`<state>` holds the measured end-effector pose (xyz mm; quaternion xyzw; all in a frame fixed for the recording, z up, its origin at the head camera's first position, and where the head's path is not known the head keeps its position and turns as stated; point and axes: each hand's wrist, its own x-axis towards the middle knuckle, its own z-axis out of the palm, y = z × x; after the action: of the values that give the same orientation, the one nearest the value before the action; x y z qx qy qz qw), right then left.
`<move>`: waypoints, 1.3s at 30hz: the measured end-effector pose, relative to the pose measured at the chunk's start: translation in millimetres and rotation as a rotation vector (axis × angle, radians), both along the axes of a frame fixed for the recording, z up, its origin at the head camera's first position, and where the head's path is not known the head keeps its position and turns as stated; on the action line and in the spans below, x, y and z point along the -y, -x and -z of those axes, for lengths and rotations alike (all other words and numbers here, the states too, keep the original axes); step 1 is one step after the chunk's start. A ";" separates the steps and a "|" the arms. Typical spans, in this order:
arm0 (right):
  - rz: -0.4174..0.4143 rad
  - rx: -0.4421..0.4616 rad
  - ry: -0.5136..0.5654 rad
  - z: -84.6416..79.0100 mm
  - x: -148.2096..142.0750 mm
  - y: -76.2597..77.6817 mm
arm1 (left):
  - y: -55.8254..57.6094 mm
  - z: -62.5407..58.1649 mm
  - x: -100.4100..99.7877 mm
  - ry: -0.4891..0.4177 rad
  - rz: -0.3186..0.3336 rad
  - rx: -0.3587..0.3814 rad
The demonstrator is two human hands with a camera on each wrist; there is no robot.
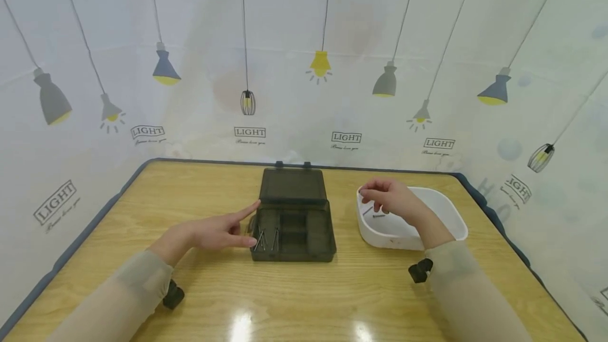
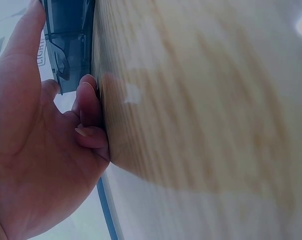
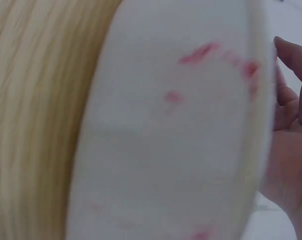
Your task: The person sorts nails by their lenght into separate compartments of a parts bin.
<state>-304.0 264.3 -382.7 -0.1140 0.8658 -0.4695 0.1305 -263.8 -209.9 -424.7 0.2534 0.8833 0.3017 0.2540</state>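
Observation:
A dark translucent plastic box [image 1: 320,234] stands with its lid [image 1: 293,186] raised at the back. Several thin metal screws or nails [image 1: 262,239] lie in its left compartment. My left hand [image 1: 216,232] is at the box's left side, index finger stretched toward the hinge, thumb at the front left corner; its other fingers curl in the left wrist view. Over the left part of a white tray [image 1: 442,202] hangs my right hand [image 1: 391,200], fingers loosely bent, no held thing visible. A small screw [image 1: 378,216] and a thin purplish piece [image 1: 367,211] lie below it in the tray.
Both things stand on a wooden table [image 1: 294,294] with a dark edge. Behind it hangs a pale sheet [image 1: 285,15] printed with lamps. Reddish marks [image 3: 200,52] stain the tray's outer wall. A black wrist device [image 1: 420,271] sits at the right cuff.

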 end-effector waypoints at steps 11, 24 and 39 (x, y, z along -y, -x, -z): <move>0.003 0.028 -0.241 28.4 -29.7 10.6 | 2.7 0.9 -1.5 -0.004 0.005 0.009; -0.026 -0.027 -0.352 45.6 -24.2 11.4 | 2.0 1.1 -0.3 0.001 0.001 0.003; -0.027 -0.038 -0.405 44.5 -21.5 8.9 | 2.2 1.7 0.4 -0.009 0.000 0.012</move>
<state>-312.9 285.8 -427.3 -0.1060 0.9431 -0.2820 0.1408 -265.9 -210.3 -426.4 0.2527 0.8805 0.3071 0.2580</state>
